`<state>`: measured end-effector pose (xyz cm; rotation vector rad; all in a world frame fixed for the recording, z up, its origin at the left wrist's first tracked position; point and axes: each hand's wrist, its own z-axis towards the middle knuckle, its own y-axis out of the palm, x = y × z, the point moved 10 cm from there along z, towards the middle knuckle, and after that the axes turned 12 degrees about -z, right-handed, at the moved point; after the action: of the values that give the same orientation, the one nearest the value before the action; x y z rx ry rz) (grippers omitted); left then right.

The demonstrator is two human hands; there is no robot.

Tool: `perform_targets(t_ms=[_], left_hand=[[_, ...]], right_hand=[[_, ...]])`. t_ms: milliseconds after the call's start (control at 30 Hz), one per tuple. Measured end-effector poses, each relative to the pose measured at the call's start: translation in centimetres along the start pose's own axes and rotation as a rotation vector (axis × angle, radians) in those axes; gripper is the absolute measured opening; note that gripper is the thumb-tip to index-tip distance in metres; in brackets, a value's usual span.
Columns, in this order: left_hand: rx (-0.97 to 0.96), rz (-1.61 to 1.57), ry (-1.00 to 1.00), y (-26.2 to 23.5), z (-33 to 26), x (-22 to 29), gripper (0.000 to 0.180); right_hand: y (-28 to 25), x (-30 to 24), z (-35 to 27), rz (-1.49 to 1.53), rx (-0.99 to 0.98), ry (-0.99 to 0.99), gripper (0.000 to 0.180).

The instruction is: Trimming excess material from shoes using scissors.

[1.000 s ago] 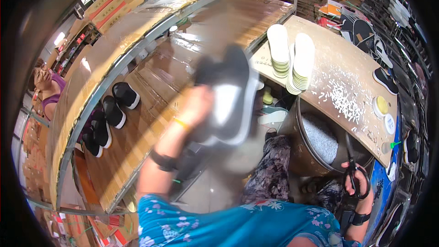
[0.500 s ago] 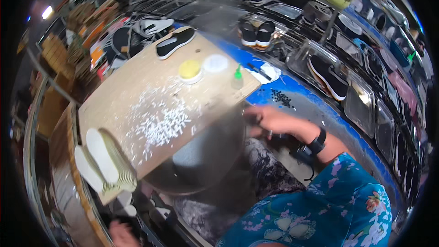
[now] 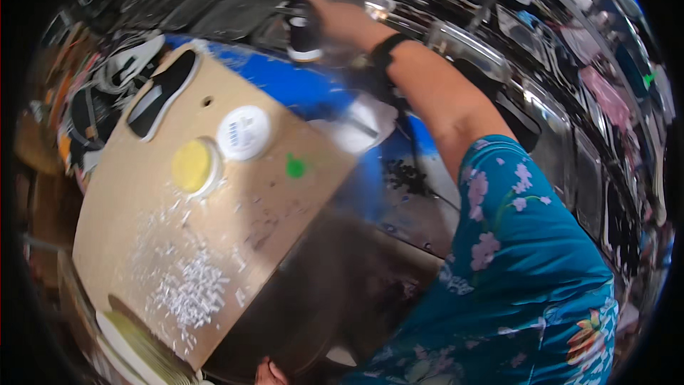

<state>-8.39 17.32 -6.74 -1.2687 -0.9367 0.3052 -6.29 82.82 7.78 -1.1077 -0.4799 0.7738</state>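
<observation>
My right hand [image 3: 329, 18] reaches far forward past the wooden board and is at a dark shoe [image 3: 303, 37] with a white sole edge; its fingers are blurred and partly hidden, so the grip is unclear. Only a small part of my left hand [image 3: 269, 373] shows at the lower edge, by the board's near side, with nothing visible in it. On the board [image 3: 278, 203] lie a black shoe upper with a white edge [image 3: 164, 94], a yellow-topped round tub [image 3: 194, 165], a white round lid [image 3: 244, 132], a bottle with a green cap [image 3: 294, 166] and scattered small white pieces [image 3: 192, 291].
Stacked pale insoles [image 3: 132, 353] stand at the board's near left corner. White cloth or paper [image 3: 365, 125] and small black bits [image 3: 405, 175] lie right of the board. Racks with clear trays [image 3: 467, 50] and shoes curve along the far and right sides.
My right hand has gone from beside the board's near right edge forward to the dark shoe. The view has shifted, so the board sits farther left and lower. Less of my left hand shows.
</observation>
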Motion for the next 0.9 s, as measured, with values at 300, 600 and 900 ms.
perform_targets(t_ms=[300, 600, 900], left_hand=[[-0.036, 0.021, -0.024, 1.5, 0.7, 1.1, 0.032], [0.032, -0.016, -0.004, 0.7, 0.5, 1.9, 0.029], [-0.034, 0.055, 0.003, 1.3, 0.1, 2.7, 0.032]], right_hand=[[3.2, 3.8, 2.1, -0.067, -0.1, 0.134, 0.051], [5.7, -1.7, 3.6, -0.04, -0.355, -0.143, 0.075], [-11.5, 4.0, 0.2, 0.319, 0.313, 0.156, 0.062]])
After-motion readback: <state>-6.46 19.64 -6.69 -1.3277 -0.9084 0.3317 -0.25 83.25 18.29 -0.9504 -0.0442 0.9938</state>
